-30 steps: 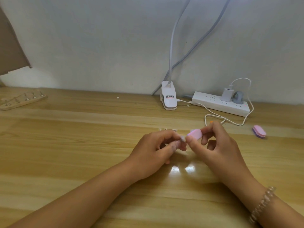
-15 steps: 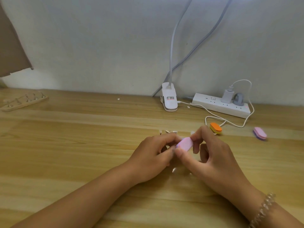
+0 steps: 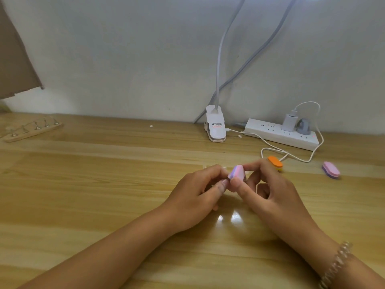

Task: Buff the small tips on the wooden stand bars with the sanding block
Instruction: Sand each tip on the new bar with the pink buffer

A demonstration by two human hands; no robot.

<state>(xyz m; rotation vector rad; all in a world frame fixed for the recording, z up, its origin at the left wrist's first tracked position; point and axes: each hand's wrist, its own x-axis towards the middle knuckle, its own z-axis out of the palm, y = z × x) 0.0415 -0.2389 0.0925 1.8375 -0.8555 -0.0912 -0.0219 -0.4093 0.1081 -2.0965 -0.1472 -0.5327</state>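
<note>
My right hand point(image 3: 268, 190) pinches a small pink and purple sanding block point(image 3: 236, 173) between thumb and forefinger above the middle of the table. My left hand point(image 3: 195, 192) meets it from the left, its thumb and fingers pinched on a tiny pale tip point(image 3: 225, 180) that touches the block's lower edge; most of the tip is hidden by the fingers. A wooden stand bar point(image 3: 31, 131) with several metal pegs lies at the far left of the table. A few more small tips point(image 3: 208, 166) lie on the wood just behind my left hand.
An orange sanding block point(image 3: 275, 163) and a pink and purple one point(image 3: 330, 170) lie at the right. A white clamp lamp base point(image 3: 216, 127) and a white power strip point(image 3: 281, 134) with chargers and a looping cable stand by the wall.
The block has turned in my right hand and shifted slightly up and right against the tip. The view moved a little nearer; both hands stay together at the table's middle.
</note>
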